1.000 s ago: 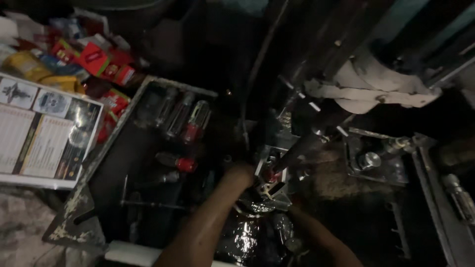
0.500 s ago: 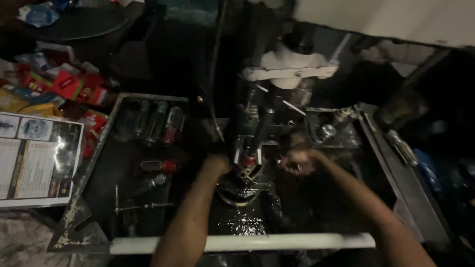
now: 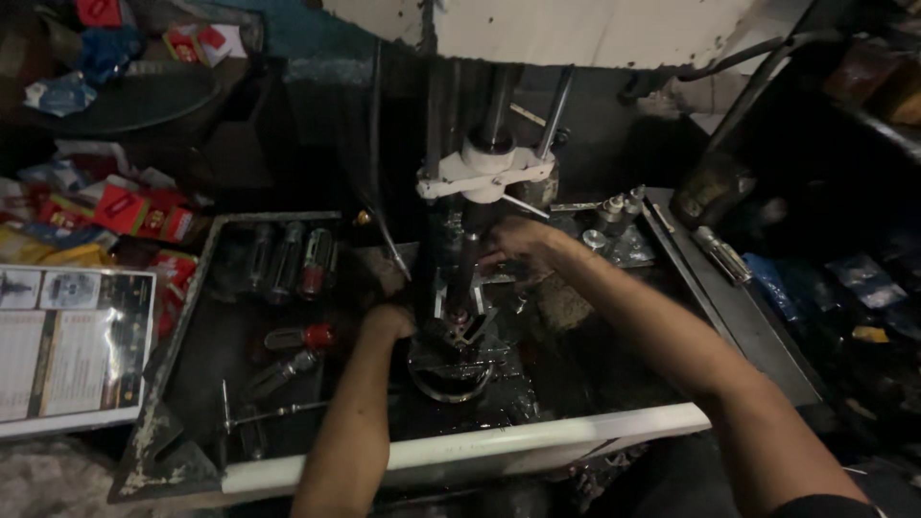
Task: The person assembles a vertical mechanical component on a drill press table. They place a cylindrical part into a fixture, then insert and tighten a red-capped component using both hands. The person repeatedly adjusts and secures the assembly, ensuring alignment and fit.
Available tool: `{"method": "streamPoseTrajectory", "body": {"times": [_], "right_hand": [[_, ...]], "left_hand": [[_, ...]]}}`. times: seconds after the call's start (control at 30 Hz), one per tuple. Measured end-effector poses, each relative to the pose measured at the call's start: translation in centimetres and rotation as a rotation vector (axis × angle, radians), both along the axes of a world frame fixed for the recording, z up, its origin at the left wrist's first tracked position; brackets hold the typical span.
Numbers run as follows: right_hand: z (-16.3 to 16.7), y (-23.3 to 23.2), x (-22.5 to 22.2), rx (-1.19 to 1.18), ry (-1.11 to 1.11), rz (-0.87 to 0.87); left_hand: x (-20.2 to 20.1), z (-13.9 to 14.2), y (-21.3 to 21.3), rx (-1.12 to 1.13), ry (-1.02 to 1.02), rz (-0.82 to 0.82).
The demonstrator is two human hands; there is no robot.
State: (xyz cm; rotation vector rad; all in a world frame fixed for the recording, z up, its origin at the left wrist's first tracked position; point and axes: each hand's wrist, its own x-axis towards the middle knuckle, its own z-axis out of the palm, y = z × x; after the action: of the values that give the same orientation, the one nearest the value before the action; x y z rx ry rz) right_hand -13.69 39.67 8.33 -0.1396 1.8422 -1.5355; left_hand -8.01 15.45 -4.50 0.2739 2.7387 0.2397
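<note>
Two hands | left hand grips round part; right hand clasps upright shaft, axis vertical

Seen from above, a dark, oily metal tray with a white front rim carries a vertical press-like machine with a white cross-piece on its columns. The left hand rests against a round, dark metal part at the foot of the machine, fingers hidden behind it. The right hand reaches to the upright shaft just above that part and touches it. Left of the hands, cylindrical tools lie side by side in the tray, with a red-tipped tool below them. A printed sheet lies at far left near red boxes.
</note>
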Motion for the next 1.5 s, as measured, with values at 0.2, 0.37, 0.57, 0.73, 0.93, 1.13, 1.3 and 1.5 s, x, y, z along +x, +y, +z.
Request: {"method": "streamPoseTrajectory", "body": {"times": [0.2, 0.37, 0.57, 0.73, 0.93, 1.13, 1.3, 1.5], "right_hand": [[2.4, 0.2, 1.6, 0.020, 0.259, -0.057], [1.0, 1.0, 5.1, -0.003, 0.799, -0.098], [-5.9, 2.9, 6.5, 0.019, 0.915, -0.307], [-10.4, 4.6, 7.0, 0.845, 0.802, 0.071], [-11.3, 4.3, 6.6, 0.503, 0.788, 0.308], [-10.4, 3.4, 7.0, 0.436, 0.409, 0.202], [-9.7, 3.6, 7.2, 0.324, 0.513, 0.185], [-9.1, 3.4, 7.8, 0.232, 0.417, 0.135]], "left_hand": [[0.2, 0.1, -0.2, -0.001, 0.013, -0.004], [0.5, 1.5, -0.3, -0.007, 0.053, 0.002], [1.2, 3.4, -0.3, 0.107, 0.304, 0.040], [0.7, 1.9, 0.0, 0.233, 0.351, -0.084], [0.6, 0.1, 0.2, 0.102, -0.124, -0.162], [2.1, 1.7, 0.4, 0.078, -0.313, -0.026], [2.7, 2.2, 1.0, 0.105, -0.457, 0.109], [2.0, 1.0, 0.8, 0.305, -0.152, -0.158]]}}
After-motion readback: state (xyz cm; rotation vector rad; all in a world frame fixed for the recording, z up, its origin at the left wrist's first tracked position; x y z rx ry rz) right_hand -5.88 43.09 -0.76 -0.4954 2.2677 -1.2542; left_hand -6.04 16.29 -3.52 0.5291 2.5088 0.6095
